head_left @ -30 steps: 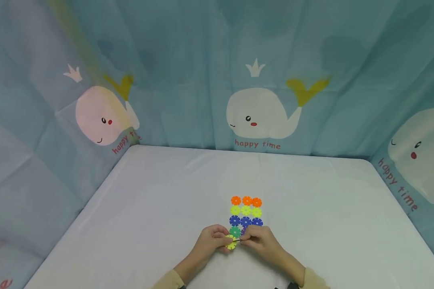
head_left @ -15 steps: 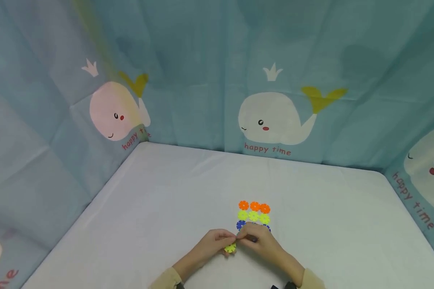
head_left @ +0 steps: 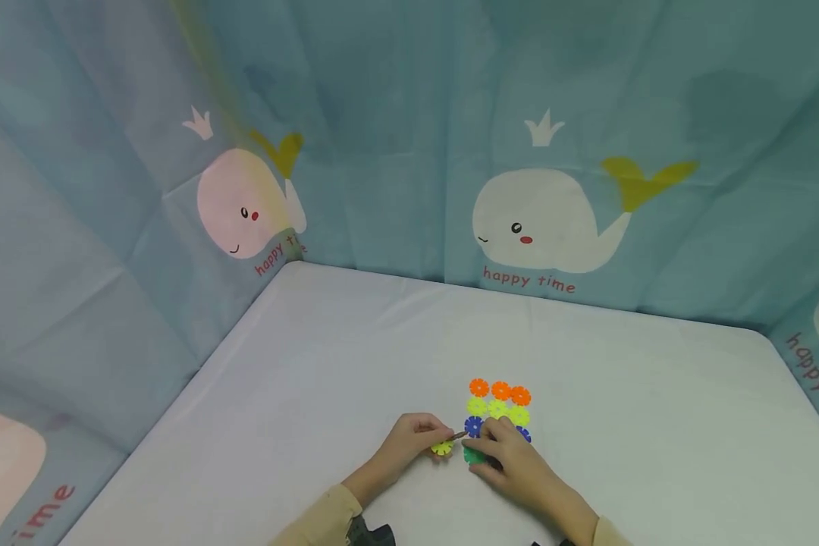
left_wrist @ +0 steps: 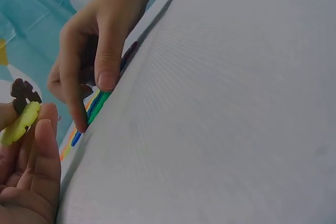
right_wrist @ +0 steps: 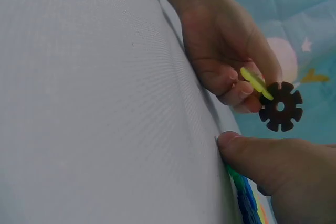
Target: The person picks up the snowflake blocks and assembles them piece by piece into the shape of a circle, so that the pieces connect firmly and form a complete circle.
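My left hand (head_left: 409,447) pinches a yellow notched plastic snowflake disc (head_left: 441,449) just above the table. A dark brown snowflake disc (right_wrist: 290,109) is slotted into its edge, roughly crosswise, as the right wrist view shows. Thumb and forefinger of my right hand (head_left: 522,466) are on either side of a green snowflake disc (head_left: 474,456) lying flat at the near left of a grid of discs. Blue discs (head_left: 474,427) lie just beyond it, one partly under that hand. Whatever else lies beneath the right hand is mostly hidden.
Rows of orange discs (head_left: 500,390) and yellow-green discs (head_left: 497,409) lie flat beyond the blue ones. The white-covered table (head_left: 327,356) ends at a blue curtain (head_left: 396,152) printed with whales.
My right hand has left the brown disc, which now stays joined to the yellow one in my left hand, and has gone down to the green disc. The head view has turned somewhat.
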Demonstrator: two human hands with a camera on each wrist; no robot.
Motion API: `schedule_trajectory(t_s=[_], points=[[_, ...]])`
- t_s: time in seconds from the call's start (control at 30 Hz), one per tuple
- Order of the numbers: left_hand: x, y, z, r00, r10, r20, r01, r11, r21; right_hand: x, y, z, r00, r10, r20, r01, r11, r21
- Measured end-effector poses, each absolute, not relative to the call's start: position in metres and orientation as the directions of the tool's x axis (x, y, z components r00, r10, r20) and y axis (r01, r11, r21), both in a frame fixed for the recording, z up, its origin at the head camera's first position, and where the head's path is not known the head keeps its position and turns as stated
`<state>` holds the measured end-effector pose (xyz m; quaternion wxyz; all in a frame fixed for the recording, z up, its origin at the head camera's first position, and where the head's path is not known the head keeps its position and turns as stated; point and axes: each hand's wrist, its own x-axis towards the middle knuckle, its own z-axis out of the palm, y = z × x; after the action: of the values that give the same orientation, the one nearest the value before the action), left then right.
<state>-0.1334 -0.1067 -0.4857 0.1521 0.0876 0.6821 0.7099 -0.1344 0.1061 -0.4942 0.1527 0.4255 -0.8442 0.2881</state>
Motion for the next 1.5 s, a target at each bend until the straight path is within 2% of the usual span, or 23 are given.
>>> schedule_trajectory(t_s=[0.13, 0.3, 0.37, 0.47, 0.57, 0.8, 1.07, 1.27, 1.5], points=[[-0.134, -0.106, -0.482, -0.94, 0.328, -0.09, -0.113, -0.052, 0.992, -0.137, 0.106, -0.493, -0.593, -0.62, 0.514, -0.804, 0.432, -0.408], [-0.134, -0.105, -0.479, -0.946, 0.301, -0.119, -0.153, -0.091, 0.984, -0.141, 0.104, -0.49, -0.59, -0.534, 0.606, -0.799, 0.282, -0.53], [-0.132, -0.104, -0.478, -0.945, 0.302, -0.128, -0.163, -0.094, 0.982, -0.141, 0.104, -0.485, -0.648, -0.453, 0.613, -0.746, 0.213, -0.631], [-0.13, -0.1, -0.476, -0.938, 0.321, -0.129, -0.164, -0.086, 0.983, -0.138, 0.103, -0.474, -0.773, -0.34, 0.536, -0.598, 0.103, -0.795], [-0.13, -0.099, -0.475, -0.94, 0.322, -0.11, -0.14, -0.072, 0.988, -0.134, 0.103, -0.464, -0.839, -0.319, 0.441, -0.467, 0.004, -0.884], [-0.13, -0.1, -0.48, -0.948, 0.301, -0.102, -0.129, -0.07, 0.989, -0.137, 0.106, -0.475, -0.837, -0.4, 0.372, -0.353, -0.124, -0.927], [-0.128, -0.101, -0.484, -0.944, 0.318, -0.091, -0.117, -0.062, 0.991, -0.137, 0.107, -0.482, -0.891, -0.365, 0.271, -0.236, -0.139, -0.962], [-0.128, -0.1, -0.485, -0.943, 0.319, -0.093, -0.115, -0.052, 0.992, -0.136, 0.107, -0.484, -0.874, -0.406, 0.267, -0.236, -0.124, -0.964], [-0.126, -0.1, -0.483, -0.944, 0.316, -0.098, -0.118, -0.045, 0.992, -0.133, 0.105, -0.488, -0.851, -0.459, 0.257, -0.199, -0.171, -0.965]])
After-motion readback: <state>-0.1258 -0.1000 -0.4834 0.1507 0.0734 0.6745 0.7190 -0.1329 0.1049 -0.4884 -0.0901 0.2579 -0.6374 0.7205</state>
